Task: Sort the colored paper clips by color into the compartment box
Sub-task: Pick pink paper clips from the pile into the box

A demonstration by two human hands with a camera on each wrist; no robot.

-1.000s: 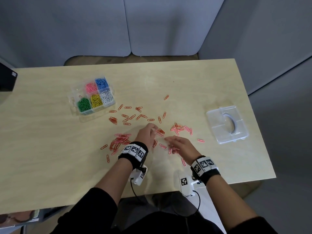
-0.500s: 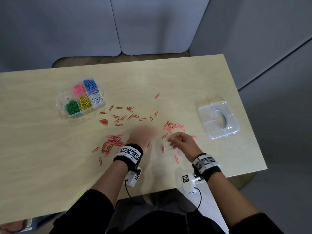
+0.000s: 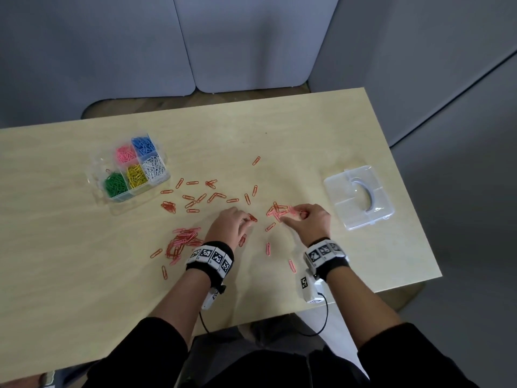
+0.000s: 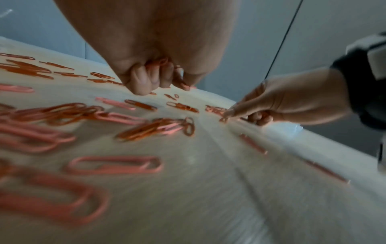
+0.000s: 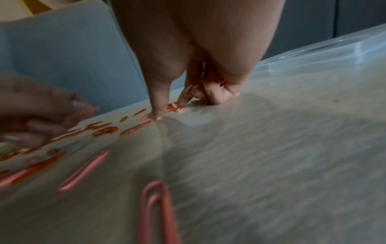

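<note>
Orange and pink paper clips [image 3: 212,196] lie scattered across the middle of a pale wooden table [image 3: 321,130], with a dense pile [image 3: 183,239] near the front left and a smaller cluster [image 3: 278,211] toward the right. The left hand [image 3: 228,224] rests among them, its fingers curled around a bunch of orange clips [image 4: 158,63] held against the palm. The right hand [image 3: 307,221] is just beside the smaller cluster; its curled fingers hold several pink clips [image 5: 211,80], while thumb and forefinger reach down to pinch at another clip [image 5: 174,106] on the table. To the far left stands the clear compartment box [image 3: 93,169], well apart from both hands, with separate sections of pink, blue, white, yellow and green clips. On the right side of the table, near the right hand, lies the clear lid [image 3: 359,198] with a curved handle. Both wrists wear black bands with square markers, and dark sleeves cover the forearms.
</note>
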